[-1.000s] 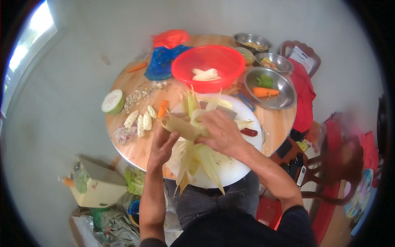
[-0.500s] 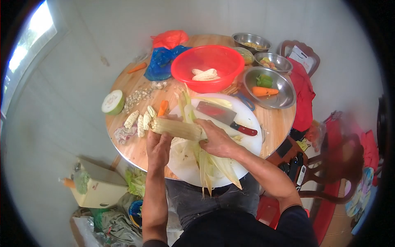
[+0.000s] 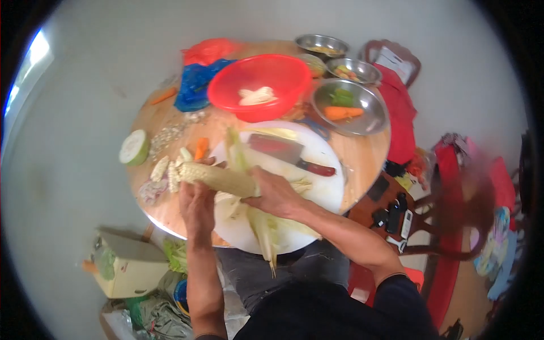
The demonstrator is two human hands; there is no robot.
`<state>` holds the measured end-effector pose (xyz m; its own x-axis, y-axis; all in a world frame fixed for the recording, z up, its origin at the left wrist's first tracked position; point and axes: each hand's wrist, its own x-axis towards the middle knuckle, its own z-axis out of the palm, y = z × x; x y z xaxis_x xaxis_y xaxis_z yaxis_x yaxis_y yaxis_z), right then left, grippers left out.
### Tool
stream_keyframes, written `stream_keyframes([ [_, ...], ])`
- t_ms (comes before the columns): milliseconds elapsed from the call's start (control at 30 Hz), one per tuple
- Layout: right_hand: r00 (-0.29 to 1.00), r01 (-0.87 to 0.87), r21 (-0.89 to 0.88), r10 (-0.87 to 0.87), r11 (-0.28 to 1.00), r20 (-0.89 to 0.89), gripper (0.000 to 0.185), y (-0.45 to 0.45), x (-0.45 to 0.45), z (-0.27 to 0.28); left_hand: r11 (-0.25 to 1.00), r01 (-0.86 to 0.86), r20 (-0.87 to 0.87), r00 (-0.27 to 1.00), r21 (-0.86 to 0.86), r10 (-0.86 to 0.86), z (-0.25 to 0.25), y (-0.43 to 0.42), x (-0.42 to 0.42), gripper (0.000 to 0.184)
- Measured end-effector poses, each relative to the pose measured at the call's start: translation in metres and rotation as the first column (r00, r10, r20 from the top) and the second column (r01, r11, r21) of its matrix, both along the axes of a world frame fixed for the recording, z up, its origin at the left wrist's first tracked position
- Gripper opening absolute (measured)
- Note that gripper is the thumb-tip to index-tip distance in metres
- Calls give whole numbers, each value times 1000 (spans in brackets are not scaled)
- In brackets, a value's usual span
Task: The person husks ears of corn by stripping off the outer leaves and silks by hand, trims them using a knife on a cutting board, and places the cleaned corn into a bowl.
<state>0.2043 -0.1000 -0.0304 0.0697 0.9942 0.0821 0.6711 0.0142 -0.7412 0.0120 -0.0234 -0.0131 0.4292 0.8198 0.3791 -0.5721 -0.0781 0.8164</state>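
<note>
Cream corn [image 3: 218,178], fingers [image 3: 265,184] at both ends

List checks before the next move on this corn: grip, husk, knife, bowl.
1. Left hand on the corn cob: ok, grips its bare end.
2. Right hand at the other end: ok, holding.
3. Husk fully off: not ok, leaves hang by the right hand.
4. Cob underside clean: cannot tell, hidden.
5. Knife untouched: ok, lies flat on the white board.
6. Red bowl has room: ok, bare space around its cobs.
</note>
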Motion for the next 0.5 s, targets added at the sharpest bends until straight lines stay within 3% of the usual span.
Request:
stream_keyframes([
  [67, 996, 44, 289, -65, 956, 61, 57, -16, -3, 0, 999, -47, -41, 998, 13, 48, -8, -4, 2, 50],
  [100, 994, 71, 276, -90, 959, 55, 57, -26, 3, 3, 1000, -21, -48, 999, 0, 21, -14, -5, 0, 50],
  [167, 979, 106, 615, -190, 781, 72, 39, -45, 21, 12, 986, -163, -65, 985, -41, 160, -26, -4, -5, 48],
  [233, 970, 244, 640, -178, 729, -168, 21, -76, 72, 10, 981, -177, -72, 983, -76, 171, -38, -5, -8, 48],
  [267, 899, 437, 552, -366, 710, -241, 14, -98, 91, 20, 972, -211, -77, 976, -104, 203, -45, -5, -13, 47],
  [300, 750, 634, 299, -475, 713, -460, 15, -122, 112, 30, 973, -196, -56, 980, -124, 190, -60, 1, -19, 47],
  [333, 676, 716, 313, -510, 624, -532, 19, -138, 141, 25, 974, -188, -61, 982, -130, 181, -66, 1, -22, 47],
  [367, 642, 766, 386, -588, 513, -492, 25, -158, 178, 8, 957, -228, -74, 973, -178, 218, -72, 1, -22, 48],
  [400, 476, 879, 283, -660, 385, -581, 35, -173, 193, 12, 937, -270, -91, 962, -223, 256, -77, 2, -25, 48],
  [433, 405, 914, 284, -717, 291, -567, 42, -191, 227, -6, 946, -249, -70, 968, -209, 240, -85, 3, -28, 50],
  [500, 289, 948, 296, -701, 115, -652, 42, -211, 279, -57, 928, -286, -74, 958, -238, 276, -92, 1, -29, 50],
])
